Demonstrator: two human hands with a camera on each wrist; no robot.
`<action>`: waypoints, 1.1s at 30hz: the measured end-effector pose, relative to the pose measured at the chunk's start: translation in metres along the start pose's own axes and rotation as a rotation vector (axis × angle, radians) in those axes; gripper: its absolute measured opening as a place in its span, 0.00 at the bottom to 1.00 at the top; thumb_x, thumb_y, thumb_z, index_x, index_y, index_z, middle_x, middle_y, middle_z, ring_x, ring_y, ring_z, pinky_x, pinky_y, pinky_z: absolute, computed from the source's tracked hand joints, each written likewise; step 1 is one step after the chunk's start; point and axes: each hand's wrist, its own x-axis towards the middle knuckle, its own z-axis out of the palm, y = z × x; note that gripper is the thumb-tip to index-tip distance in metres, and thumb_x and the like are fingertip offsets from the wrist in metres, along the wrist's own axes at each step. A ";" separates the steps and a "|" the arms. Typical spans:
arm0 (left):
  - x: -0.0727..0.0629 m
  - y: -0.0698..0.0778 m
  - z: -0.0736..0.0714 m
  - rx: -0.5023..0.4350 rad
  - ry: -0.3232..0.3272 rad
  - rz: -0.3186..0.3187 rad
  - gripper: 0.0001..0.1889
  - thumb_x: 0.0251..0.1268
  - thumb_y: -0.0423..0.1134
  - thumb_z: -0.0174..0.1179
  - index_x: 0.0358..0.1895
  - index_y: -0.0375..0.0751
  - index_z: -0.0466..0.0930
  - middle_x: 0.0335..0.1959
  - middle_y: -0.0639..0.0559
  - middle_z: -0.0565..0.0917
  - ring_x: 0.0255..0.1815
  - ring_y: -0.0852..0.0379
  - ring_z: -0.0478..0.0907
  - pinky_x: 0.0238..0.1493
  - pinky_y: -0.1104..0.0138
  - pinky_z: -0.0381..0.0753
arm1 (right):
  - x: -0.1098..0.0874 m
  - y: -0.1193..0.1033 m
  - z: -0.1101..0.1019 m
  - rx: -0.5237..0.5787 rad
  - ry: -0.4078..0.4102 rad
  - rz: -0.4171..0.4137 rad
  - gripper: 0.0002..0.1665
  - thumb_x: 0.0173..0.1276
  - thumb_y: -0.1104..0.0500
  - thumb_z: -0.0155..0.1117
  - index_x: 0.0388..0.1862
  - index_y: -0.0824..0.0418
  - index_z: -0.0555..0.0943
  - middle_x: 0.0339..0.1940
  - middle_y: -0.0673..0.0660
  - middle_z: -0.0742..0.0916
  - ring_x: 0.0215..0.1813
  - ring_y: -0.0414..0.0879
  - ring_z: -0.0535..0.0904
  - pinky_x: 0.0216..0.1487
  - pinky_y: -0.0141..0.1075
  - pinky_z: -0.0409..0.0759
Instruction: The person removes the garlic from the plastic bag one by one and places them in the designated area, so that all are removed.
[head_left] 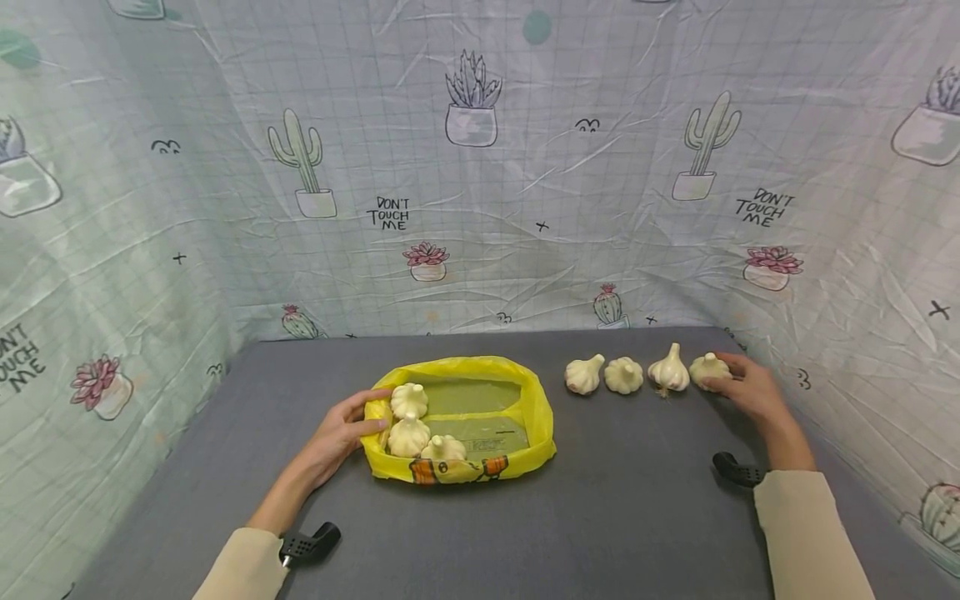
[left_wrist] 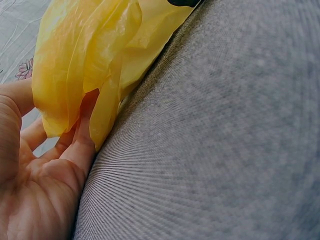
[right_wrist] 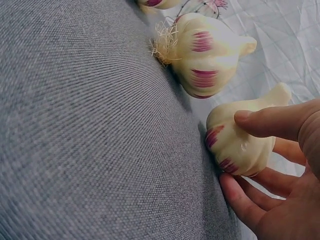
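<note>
A yellow plastic bag (head_left: 542, 417) lies open-topped on the grey table, with three garlic bulbs inside against its left and front sides. At its left end, my left hand (head_left: 335, 437) grips the rim between thumb and fingers; in the left wrist view the yellow film (left_wrist: 75, 65) hangs in folds over the fingers. Far to the right, my right hand (head_left: 753, 392) holds the rightmost garlic bulb (head_left: 708, 372) of a row. The right wrist view shows the thumb on top of this purple-streaked bulb (right_wrist: 240, 140), fingers around its underside, bulb close to the cloth.
Left of the held bulb stand three more garlic bulbs: one with roots showing (head_left: 669, 372), a squat one (head_left: 624, 376) and a tilted one (head_left: 584, 375). Behind the grey table (head_left: 600, 533) hangs a cactus-print sheet (head_left: 525, 183), which also closes off both sides.
</note>
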 end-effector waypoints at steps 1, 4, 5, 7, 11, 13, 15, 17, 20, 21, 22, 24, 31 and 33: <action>0.000 0.000 0.000 0.003 0.000 0.000 0.32 0.74 0.40 0.63 0.77 0.43 0.66 0.80 0.39 0.62 0.65 0.51 0.74 0.57 0.60 0.81 | 0.000 0.000 0.000 -0.005 -0.003 0.005 0.43 0.77 0.55 0.63 0.78 0.78 0.57 0.73 0.85 0.66 0.71 0.78 0.66 0.40 0.23 0.71; 0.000 -0.001 0.000 0.004 -0.001 0.002 0.32 0.74 0.40 0.63 0.77 0.44 0.66 0.80 0.39 0.62 0.65 0.52 0.74 0.57 0.61 0.81 | 0.000 -0.001 0.000 -0.006 -0.013 0.017 0.44 0.77 0.54 0.63 0.79 0.77 0.57 0.73 0.85 0.65 0.71 0.78 0.65 0.42 0.26 0.71; 0.000 -0.002 0.000 0.002 -0.003 0.002 0.32 0.74 0.40 0.63 0.77 0.44 0.66 0.80 0.39 0.63 0.65 0.52 0.74 0.57 0.61 0.82 | 0.000 -0.001 0.000 -0.007 -0.014 0.021 0.44 0.77 0.54 0.63 0.79 0.77 0.57 0.73 0.85 0.65 0.71 0.78 0.65 0.42 0.26 0.71; 0.000 -0.002 0.000 -0.003 -0.004 0.002 0.32 0.73 0.40 0.63 0.77 0.43 0.66 0.79 0.39 0.63 0.65 0.53 0.75 0.57 0.61 0.82 | -0.001 -0.001 0.000 -0.004 -0.014 0.024 0.45 0.77 0.53 0.63 0.79 0.77 0.57 0.73 0.85 0.66 0.71 0.78 0.66 0.41 0.25 0.72; 0.000 -0.002 0.000 -0.010 -0.005 0.002 0.32 0.73 0.39 0.64 0.77 0.43 0.66 0.78 0.38 0.64 0.63 0.54 0.76 0.57 0.62 0.83 | -0.001 -0.001 0.001 -0.004 -0.005 0.016 0.43 0.77 0.54 0.63 0.79 0.77 0.58 0.72 0.86 0.67 0.71 0.78 0.67 0.38 0.21 0.74; 0.000 -0.002 0.000 -0.009 -0.004 0.002 0.32 0.73 0.39 0.64 0.77 0.43 0.66 0.78 0.38 0.65 0.63 0.54 0.76 0.56 0.62 0.83 | 0.000 0.000 0.001 -0.002 0.000 0.015 0.43 0.77 0.55 0.62 0.78 0.77 0.58 0.71 0.87 0.67 0.70 0.78 0.68 0.37 0.21 0.75; -0.001 -0.001 0.000 -0.007 -0.002 0.004 0.32 0.73 0.39 0.64 0.77 0.43 0.66 0.78 0.37 0.65 0.62 0.54 0.76 0.56 0.61 0.83 | 0.000 0.001 0.002 -0.015 0.008 0.024 0.43 0.77 0.54 0.62 0.78 0.77 0.58 0.71 0.86 0.67 0.70 0.78 0.68 0.38 0.22 0.75; -0.001 -0.001 0.001 -0.005 -0.003 0.008 0.32 0.73 0.39 0.63 0.77 0.43 0.66 0.78 0.37 0.65 0.61 0.54 0.77 0.55 0.61 0.83 | 0.000 0.001 0.002 -0.026 0.015 0.037 0.43 0.77 0.53 0.62 0.78 0.77 0.58 0.72 0.86 0.68 0.69 0.78 0.69 0.39 0.25 0.75; -0.001 0.000 0.001 -0.005 -0.001 0.011 0.31 0.74 0.39 0.63 0.77 0.42 0.66 0.77 0.36 0.65 0.60 0.53 0.77 0.54 0.60 0.83 | 0.002 0.002 0.003 -0.054 0.036 0.055 0.44 0.77 0.50 0.63 0.77 0.77 0.59 0.72 0.84 0.69 0.68 0.77 0.71 0.40 0.30 0.76; -0.001 0.000 0.001 -0.004 0.000 0.011 0.31 0.74 0.39 0.63 0.77 0.43 0.66 0.77 0.36 0.65 0.60 0.53 0.77 0.54 0.60 0.83 | 0.002 0.002 0.004 -0.059 0.044 0.058 0.44 0.77 0.50 0.64 0.77 0.77 0.59 0.72 0.84 0.69 0.67 0.76 0.72 0.41 0.31 0.76; -0.002 0.000 0.001 -0.003 -0.001 0.011 0.31 0.74 0.39 0.63 0.77 0.42 0.66 0.77 0.36 0.65 0.60 0.54 0.77 0.54 0.60 0.83 | 0.003 0.002 0.004 -0.061 0.051 0.061 0.45 0.76 0.50 0.64 0.77 0.77 0.59 0.71 0.84 0.69 0.67 0.76 0.72 0.42 0.34 0.78; -0.002 0.000 0.001 -0.005 0.000 0.010 0.31 0.74 0.39 0.63 0.77 0.42 0.66 0.77 0.36 0.65 0.60 0.53 0.77 0.54 0.60 0.84 | 0.003 0.002 0.005 -0.063 0.062 0.067 0.46 0.76 0.49 0.65 0.77 0.77 0.59 0.71 0.84 0.69 0.67 0.76 0.73 0.45 0.40 0.81; -0.001 0.001 0.001 0.007 0.006 0.006 0.31 0.74 0.39 0.63 0.77 0.43 0.66 0.79 0.38 0.63 0.61 0.53 0.76 0.54 0.60 0.82 | 0.004 0.000 0.005 -0.046 0.053 0.082 0.50 0.75 0.48 0.65 0.79 0.77 0.54 0.73 0.84 0.66 0.70 0.78 0.68 0.60 0.62 0.77; -0.001 0.001 0.001 0.008 0.005 0.007 0.31 0.74 0.39 0.63 0.77 0.43 0.66 0.79 0.38 0.63 0.61 0.53 0.76 0.54 0.60 0.82 | 0.004 -0.001 0.004 -0.045 0.051 0.082 0.50 0.75 0.49 0.65 0.79 0.77 0.54 0.73 0.84 0.66 0.70 0.78 0.68 0.61 0.64 0.76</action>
